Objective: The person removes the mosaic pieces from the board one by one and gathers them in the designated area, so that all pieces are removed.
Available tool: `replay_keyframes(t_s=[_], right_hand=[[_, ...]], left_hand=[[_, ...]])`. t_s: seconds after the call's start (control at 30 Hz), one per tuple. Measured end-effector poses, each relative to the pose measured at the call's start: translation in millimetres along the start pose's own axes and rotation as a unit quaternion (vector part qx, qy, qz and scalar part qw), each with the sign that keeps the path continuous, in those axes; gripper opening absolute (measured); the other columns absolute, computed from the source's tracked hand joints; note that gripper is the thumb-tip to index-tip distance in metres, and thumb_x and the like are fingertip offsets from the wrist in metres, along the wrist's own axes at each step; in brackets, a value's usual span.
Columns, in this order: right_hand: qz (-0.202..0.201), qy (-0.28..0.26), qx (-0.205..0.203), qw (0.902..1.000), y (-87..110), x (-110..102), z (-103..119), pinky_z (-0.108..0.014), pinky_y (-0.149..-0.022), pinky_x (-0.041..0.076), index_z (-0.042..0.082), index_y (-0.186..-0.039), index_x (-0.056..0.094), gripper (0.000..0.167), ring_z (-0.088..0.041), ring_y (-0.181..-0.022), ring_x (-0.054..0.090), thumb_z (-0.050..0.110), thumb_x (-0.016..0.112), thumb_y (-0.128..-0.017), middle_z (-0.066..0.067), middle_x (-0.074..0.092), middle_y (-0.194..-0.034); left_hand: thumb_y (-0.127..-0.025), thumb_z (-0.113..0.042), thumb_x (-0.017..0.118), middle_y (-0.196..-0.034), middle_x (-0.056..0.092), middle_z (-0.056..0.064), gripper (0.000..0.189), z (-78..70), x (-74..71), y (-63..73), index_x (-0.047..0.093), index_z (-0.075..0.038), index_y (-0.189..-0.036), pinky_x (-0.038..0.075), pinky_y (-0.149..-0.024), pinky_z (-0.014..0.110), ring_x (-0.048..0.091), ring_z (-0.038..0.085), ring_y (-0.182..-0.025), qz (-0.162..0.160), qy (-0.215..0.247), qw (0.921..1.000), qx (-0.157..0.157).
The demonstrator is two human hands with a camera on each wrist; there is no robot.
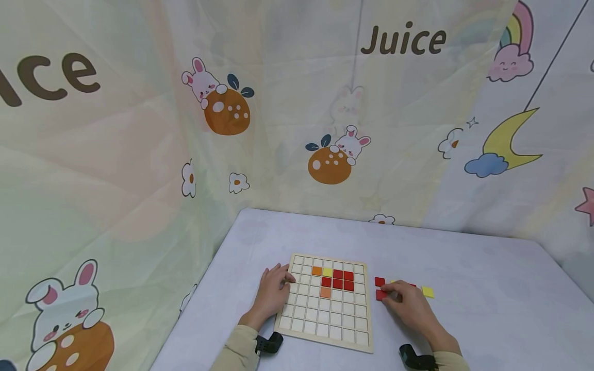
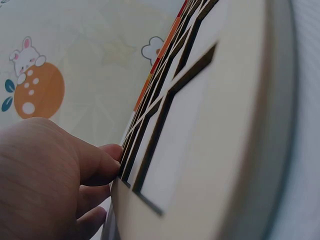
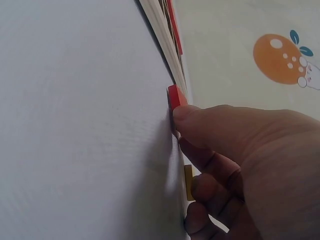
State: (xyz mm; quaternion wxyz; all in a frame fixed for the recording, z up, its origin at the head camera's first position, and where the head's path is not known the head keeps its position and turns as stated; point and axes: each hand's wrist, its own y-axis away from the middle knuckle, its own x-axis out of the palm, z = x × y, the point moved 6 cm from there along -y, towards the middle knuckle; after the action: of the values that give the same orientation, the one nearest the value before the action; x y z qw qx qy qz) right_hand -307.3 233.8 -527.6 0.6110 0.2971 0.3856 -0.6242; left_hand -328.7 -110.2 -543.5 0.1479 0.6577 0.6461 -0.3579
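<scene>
A square grid board [image 1: 323, 348] with a pale wooden frame lies on the table, white cells showing. Toward its far side sit several red tiles [image 1: 337, 284], a yellow tile [image 1: 327, 272], an orange tile [image 1: 317, 270] and a lighter orange tile [image 1: 326, 292]. At the board's left edge rests my left hand [image 1: 271, 291], fingers loosely bent, thumb and fingertips right at the frame. Right of the board, my right hand [image 1: 412, 308] pinches a small red tile [image 3: 173, 95] between thumb and fingers, low over the table. Its fingers partly cover the tile.
Beside my right hand lie another loose red tile [image 1: 379, 281] and a yellow tile [image 1: 428, 292]; further tiles behind the hand are partly hidden. Black wrist cameras are worn on both wrists. A printed curtain [image 1: 287, 67] stands behind the white table [image 1: 501, 288].
</scene>
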Motion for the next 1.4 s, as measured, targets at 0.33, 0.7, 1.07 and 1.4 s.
replay_keyframes(t_s=[0.33,0.7,1.07,1.4], right_hand=[[-0.003,0.008,-0.008,0.9999,-0.8,1.3,-1.2,-0.023,-0.059,0.043,0.011,-0.102,0.074,0.026,-0.015,-0.075,0.048,0.009,0.081,-0.077,-0.001,0.065,-0.095],[0.001,-0.002,0.010,0.9999,-0.3,2.5,-1.6,-0.024,-0.062,0.045,0.011,-0.103,0.074,0.026,-0.016,-0.078,0.049,0.009,0.079,-0.077,-0.001,0.063,-0.097],[-0.001,-0.002,0.012,0.9999,-1.3,5.2,-2.9,-0.025,-0.062,0.044,0.011,-0.102,0.073,0.025,-0.016,-0.077,0.049,0.009,0.077,-0.078,-0.001,0.063,-0.098],[0.005,-0.002,0.014,0.9999,1.5,2.8,0.2,-0.026,-0.064,0.045,0.011,-0.102,0.073,0.025,-0.017,-0.078,0.049,0.010,0.077,-0.078,-0.002,0.063,-0.097]], left_hand=[[-0.089,0.000,0.057,-0.140,0.054,0.014,0.020,-1.8,-0.6,0.4,0.064,-0.018,-0.091,0.012,-0.118,0.057,0.037,0.037,-0.139,0.000,-0.002,1.0000,0.004],[-0.089,-0.001,0.056,-0.140,0.054,0.013,0.021,-1.5,-0.3,-0.7,0.064,-0.020,-0.090,0.012,-0.118,0.057,0.037,0.037,-0.139,-0.004,-0.003,1.0000,0.008],[-0.088,0.001,0.057,-0.138,0.055,0.016,0.020,-3.2,-1.5,0.3,0.065,-0.017,-0.089,0.013,-0.116,0.059,0.039,0.039,-0.137,-0.013,-0.004,0.9998,0.017],[-0.089,0.000,0.057,-0.139,0.055,0.014,0.020,-2.8,-1.0,0.1,0.065,-0.018,-0.090,0.013,-0.117,0.058,0.038,0.038,-0.138,-0.007,-0.007,0.9999,0.007]])
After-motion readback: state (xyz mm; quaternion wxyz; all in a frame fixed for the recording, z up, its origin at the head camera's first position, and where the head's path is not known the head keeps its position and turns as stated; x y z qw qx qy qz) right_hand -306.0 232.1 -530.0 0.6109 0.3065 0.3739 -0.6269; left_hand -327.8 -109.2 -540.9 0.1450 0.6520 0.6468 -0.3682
